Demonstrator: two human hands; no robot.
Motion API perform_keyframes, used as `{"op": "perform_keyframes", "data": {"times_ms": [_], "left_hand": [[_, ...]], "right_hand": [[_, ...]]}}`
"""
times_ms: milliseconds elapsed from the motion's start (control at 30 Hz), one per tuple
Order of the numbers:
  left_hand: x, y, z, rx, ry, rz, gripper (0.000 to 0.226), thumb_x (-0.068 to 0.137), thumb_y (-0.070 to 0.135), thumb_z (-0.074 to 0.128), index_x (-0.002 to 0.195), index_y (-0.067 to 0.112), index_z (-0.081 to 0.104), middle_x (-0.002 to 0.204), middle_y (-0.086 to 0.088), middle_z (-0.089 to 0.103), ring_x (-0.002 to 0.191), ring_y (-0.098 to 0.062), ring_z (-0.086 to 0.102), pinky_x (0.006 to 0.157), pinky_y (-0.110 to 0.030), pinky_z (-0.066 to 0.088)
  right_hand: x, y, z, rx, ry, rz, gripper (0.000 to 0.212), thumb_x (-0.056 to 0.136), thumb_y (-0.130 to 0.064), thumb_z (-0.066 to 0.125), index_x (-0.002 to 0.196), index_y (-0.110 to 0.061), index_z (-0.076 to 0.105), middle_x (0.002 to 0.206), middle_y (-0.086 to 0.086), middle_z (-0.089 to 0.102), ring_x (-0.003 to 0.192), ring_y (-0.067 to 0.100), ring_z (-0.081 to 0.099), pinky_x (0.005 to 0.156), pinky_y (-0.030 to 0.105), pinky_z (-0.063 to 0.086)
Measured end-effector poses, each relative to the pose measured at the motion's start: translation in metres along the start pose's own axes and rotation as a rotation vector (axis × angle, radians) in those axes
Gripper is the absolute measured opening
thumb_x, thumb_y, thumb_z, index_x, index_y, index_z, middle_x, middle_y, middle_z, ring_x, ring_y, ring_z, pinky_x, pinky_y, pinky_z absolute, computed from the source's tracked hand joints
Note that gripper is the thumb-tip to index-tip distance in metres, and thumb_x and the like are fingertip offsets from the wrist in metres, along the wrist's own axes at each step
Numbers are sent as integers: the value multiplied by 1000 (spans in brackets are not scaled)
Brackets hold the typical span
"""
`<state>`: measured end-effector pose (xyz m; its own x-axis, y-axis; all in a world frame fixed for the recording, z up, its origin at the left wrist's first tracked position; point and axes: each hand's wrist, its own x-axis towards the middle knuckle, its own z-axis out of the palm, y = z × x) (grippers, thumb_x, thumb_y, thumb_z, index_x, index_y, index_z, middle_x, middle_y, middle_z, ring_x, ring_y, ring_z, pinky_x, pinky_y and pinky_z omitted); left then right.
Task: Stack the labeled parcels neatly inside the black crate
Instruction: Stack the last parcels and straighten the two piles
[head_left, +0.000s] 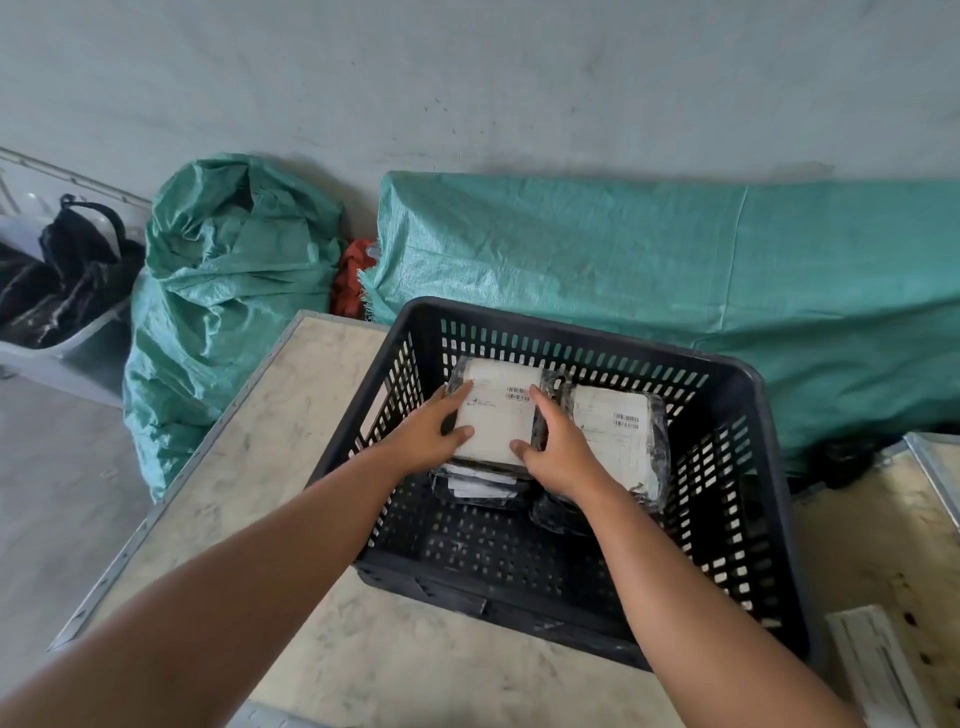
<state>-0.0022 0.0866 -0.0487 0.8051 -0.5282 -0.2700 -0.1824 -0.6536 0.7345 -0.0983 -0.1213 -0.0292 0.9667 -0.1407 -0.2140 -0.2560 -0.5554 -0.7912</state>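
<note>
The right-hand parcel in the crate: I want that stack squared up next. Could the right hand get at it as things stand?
Probably yes. The right hand grips the left parcel directly beside the right-hand parcel, whose labeled top lies uncovered, and the black crate is open above. It must release first.

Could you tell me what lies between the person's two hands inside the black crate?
In the head view, the top labeled parcel lies between the left hand and right hand, both gripping its sides inside the black crate.

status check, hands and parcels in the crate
Left hand and right hand grip top parcel. Second stack beside it in black crate. Nothing blocking.
</note>
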Motion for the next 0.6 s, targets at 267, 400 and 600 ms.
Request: {"op": "perform_keyframes", "data": {"times_ms": [267, 400, 600], "left_hand": [[1, -3, 21, 361, -81, 100, 74, 106, 26, 47, 162, 13, 0, 166, -3, -23, 153, -33, -16, 124, -45, -1], [3, -3, 19, 419, -105, 87, 74, 107, 23, 44, 161, 10, -4, 168, -6, -17, 152, -33, -19, 125, -48, 1], [-2, -15, 22, 354, -75, 11, 76, 103, 25, 58, 162, 13, 13, 170, 0, -2, 156, -26, 0, 126, -40, 5]], "right_hand": [[-2, 14, 21, -320, -115, -14, 80, 104, -22, 58, 165, -5, 9, 171, 10, -19, 159, 29, -2, 124, 33, 11], [4, 12, 25, -363, -148, -17, 77, 106, -22, 54, 164, -2, 7, 172, 11, -16, 159, 28, 0, 124, 32, 9], [5, 11, 40, -365, -187, 35, 77, 105, -17, 55, 164, -1, 7, 172, 12, -16, 159, 29, 5, 124, 32, 11]]}}
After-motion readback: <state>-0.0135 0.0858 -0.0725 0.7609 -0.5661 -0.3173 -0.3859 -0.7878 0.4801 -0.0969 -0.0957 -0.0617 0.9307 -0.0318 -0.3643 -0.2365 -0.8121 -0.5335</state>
